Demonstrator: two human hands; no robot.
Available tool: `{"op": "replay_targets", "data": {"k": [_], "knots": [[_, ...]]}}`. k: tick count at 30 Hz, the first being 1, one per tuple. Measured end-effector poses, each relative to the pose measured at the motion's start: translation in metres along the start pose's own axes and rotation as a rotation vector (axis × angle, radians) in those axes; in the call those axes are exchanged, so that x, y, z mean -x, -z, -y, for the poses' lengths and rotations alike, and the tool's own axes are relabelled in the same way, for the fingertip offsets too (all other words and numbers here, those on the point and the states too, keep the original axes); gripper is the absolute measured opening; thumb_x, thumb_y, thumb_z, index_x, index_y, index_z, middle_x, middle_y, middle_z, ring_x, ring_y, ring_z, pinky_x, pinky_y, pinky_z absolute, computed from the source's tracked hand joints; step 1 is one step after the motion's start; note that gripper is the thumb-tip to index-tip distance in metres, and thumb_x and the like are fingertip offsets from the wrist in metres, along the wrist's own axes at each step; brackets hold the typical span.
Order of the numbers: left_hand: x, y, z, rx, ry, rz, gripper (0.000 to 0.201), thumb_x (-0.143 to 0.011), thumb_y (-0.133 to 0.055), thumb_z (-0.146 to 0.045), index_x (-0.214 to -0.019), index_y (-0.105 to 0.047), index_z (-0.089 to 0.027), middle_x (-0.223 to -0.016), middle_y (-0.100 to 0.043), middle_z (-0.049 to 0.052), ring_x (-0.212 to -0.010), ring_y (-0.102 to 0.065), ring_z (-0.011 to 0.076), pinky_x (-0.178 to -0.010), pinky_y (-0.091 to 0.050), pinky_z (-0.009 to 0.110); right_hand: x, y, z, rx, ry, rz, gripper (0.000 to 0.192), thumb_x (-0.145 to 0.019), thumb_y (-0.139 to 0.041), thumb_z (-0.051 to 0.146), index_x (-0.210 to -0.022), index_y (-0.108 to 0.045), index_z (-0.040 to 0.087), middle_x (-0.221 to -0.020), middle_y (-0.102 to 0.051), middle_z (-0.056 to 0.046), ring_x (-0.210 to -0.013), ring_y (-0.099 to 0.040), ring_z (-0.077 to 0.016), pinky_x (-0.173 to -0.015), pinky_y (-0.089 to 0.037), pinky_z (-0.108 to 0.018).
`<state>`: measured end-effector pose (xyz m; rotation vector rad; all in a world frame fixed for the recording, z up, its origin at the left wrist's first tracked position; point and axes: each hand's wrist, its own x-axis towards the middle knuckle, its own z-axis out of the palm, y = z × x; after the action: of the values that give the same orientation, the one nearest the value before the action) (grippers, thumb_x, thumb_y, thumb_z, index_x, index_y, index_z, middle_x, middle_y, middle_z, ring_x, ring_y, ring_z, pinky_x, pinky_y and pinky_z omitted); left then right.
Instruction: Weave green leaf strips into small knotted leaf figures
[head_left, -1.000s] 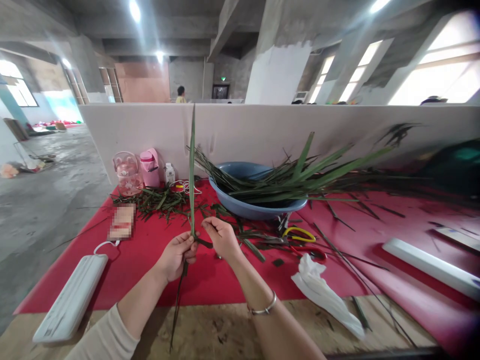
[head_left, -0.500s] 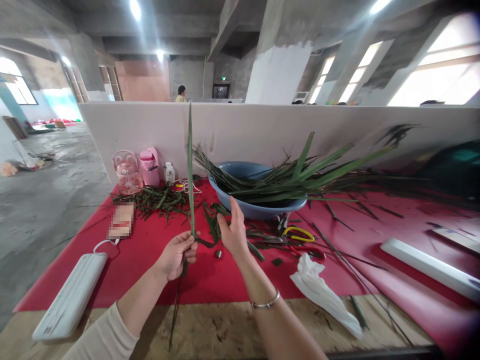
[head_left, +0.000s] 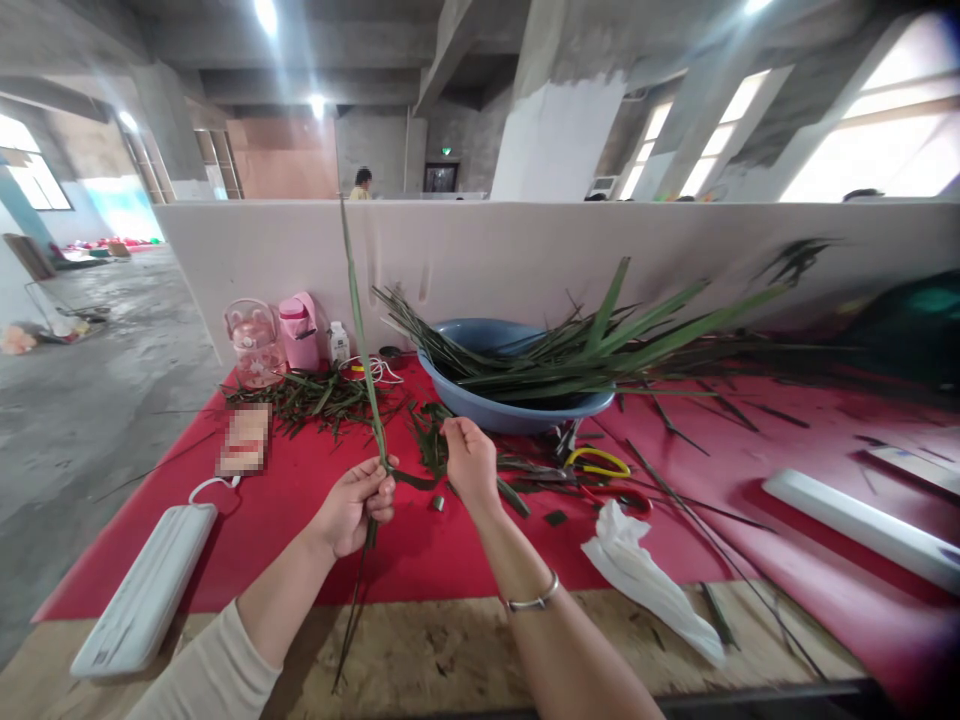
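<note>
My left hand (head_left: 358, 507) pinches a long green leaf strip (head_left: 358, 310) that stands upright, leaning left at its tip. Below the fingers a thin dark tail hangs over the table edge, and a short folded piece sticks out to the right. To the right of it, my right hand (head_left: 472, 465) is raised in front of the basin with thumb and fingers pressed together; what they hold, if anything, I cannot make out. Dark leaf pieces (head_left: 427, 445) lie just behind it. A blue basin (head_left: 517, 418) full of long leaves (head_left: 555, 365) stands beyond.
On the red tabletop (head_left: 292, 540) lie yellow-handled scissors (head_left: 600, 460), white tissue (head_left: 652, 590), leaf scraps (head_left: 322, 400), a white power bank (head_left: 146, 590) and a blurred-out item (head_left: 244, 440). Pink bottles (head_left: 300, 335) stand by the white partition (head_left: 247, 245). A person (head_left: 362, 185) is behind it.
The leaf strip's tip has swung left while my left hand stayed nearly in place. My right hand has gone from spread fingers to closed, slightly lower.
</note>
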<state>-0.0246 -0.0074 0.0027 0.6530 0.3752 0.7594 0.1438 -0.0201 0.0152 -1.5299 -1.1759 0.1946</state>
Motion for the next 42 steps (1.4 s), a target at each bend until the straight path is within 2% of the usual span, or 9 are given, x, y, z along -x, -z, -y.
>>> {"op": "replay_targets", "data": {"k": [3,7,12,17,27,30,33,38,42], "knots": [[0.000,0.001,0.000,0.008,-0.003,0.002,0.019,-0.066,-0.065,-0.016,-0.084,-0.058,-0.013,-0.055,-0.041,-0.004,-0.041,-0.023,0.0003,-0.040,-0.018,0.013,-0.002,0.002,-0.005,0.005,0.123,-0.002,0.038,-0.077,-0.046,0.029,-0.110,-0.048,0.013,-0.096,-0.059,-0.010,-0.088,-0.054,-0.0200,-0.075,-0.043,-0.032],[-0.002,0.002,0.001,-0.023,-0.004,0.011,0.018,-0.067,-0.064,-0.020,-0.084,-0.058,-0.013,-0.053,-0.041,-0.004,-0.040,-0.021,0.0005,-0.039,-0.017,0.013,0.009,-0.005,0.006,-0.064,0.302,0.248,0.063,-0.075,-0.050,0.028,-0.132,-0.025,0.017,-0.134,-0.033,-0.012,-0.123,-0.030,-0.0219,-0.096,-0.031,-0.038],[-0.001,0.002,0.005,-0.138,0.081,0.095,0.018,-0.069,-0.062,-0.024,-0.082,-0.058,-0.012,-0.050,-0.042,-0.004,-0.038,-0.021,0.0006,-0.039,-0.015,0.015,0.022,-0.017,0.023,-0.298,0.160,0.380,0.038,-0.086,-0.032,0.035,-0.119,-0.042,0.018,-0.093,-0.059,-0.006,-0.079,-0.057,-0.0139,-0.068,-0.045,-0.025],[0.000,0.001,0.008,-0.150,0.124,0.115,0.018,-0.069,-0.062,-0.024,-0.082,-0.058,-0.012,-0.049,-0.043,-0.004,-0.038,-0.022,0.0007,-0.039,-0.015,0.015,0.020,-0.013,0.023,-0.128,0.122,0.318,0.030,-0.084,-0.035,0.035,-0.069,-0.052,0.017,-0.052,-0.042,0.004,-0.047,-0.040,-0.0086,-0.046,-0.032,-0.020],[-0.003,0.003,0.002,0.020,-0.031,-0.012,0.021,-0.064,-0.066,-0.018,-0.083,-0.058,-0.013,-0.052,-0.046,-0.005,-0.038,-0.027,-0.0003,-0.038,-0.021,0.012,0.008,0.001,0.007,-0.040,0.071,0.015,0.023,-0.082,-0.037,0.030,-0.066,-0.047,0.018,-0.052,-0.044,0.003,-0.047,-0.041,-0.0095,-0.048,-0.034,-0.021],[-0.007,0.006,0.003,-0.079,-0.129,-0.136,0.026,-0.063,-0.067,-0.022,-0.085,-0.056,-0.014,-0.055,-0.052,-0.004,-0.039,-0.035,0.0010,-0.040,-0.028,0.014,0.002,0.000,-0.007,-0.016,0.154,-0.076,0.030,-0.075,-0.045,0.021,-0.104,-0.046,0.016,-0.090,-0.058,-0.007,-0.077,-0.055,-0.0161,-0.064,-0.043,-0.027],[-0.010,0.006,0.006,-0.324,-0.270,-0.274,0.030,-0.064,-0.066,-0.030,-0.085,-0.054,-0.014,-0.060,-0.059,-0.001,-0.045,-0.048,0.0059,-0.045,-0.038,0.018,0.002,-0.004,-0.013,0.049,0.309,-0.066,0.050,-0.070,-0.049,0.017,-0.118,-0.037,0.016,-0.118,-0.047,-0.013,-0.104,-0.047,-0.0211,-0.079,-0.041,-0.033],[-0.006,0.002,0.008,-0.663,-0.398,-0.344,0.028,-0.070,-0.057,-0.037,-0.084,-0.055,-0.013,-0.066,-0.063,0.003,-0.054,-0.058,0.0118,-0.057,-0.047,0.025,0.013,-0.012,-0.005,0.048,0.375,0.169,0.014,-0.073,-0.044,0.013,-0.078,-0.055,0.018,-0.073,-0.059,-0.003,-0.067,-0.055,-0.0142,-0.065,-0.044,-0.026],[-0.004,0.004,0.009,-0.834,-0.509,-0.381,0.025,-0.073,-0.051,-0.035,-0.085,-0.057,-0.014,-0.066,-0.063,0.003,-0.054,-0.057,0.0109,-0.055,-0.045,0.023,0.021,-0.008,0.010,0.040,0.429,0.224,0.010,-0.072,-0.046,0.014,-0.074,-0.055,0.017,-0.068,-0.058,-0.002,-0.062,-0.052,-0.0123,-0.060,-0.041,-0.023]]}}
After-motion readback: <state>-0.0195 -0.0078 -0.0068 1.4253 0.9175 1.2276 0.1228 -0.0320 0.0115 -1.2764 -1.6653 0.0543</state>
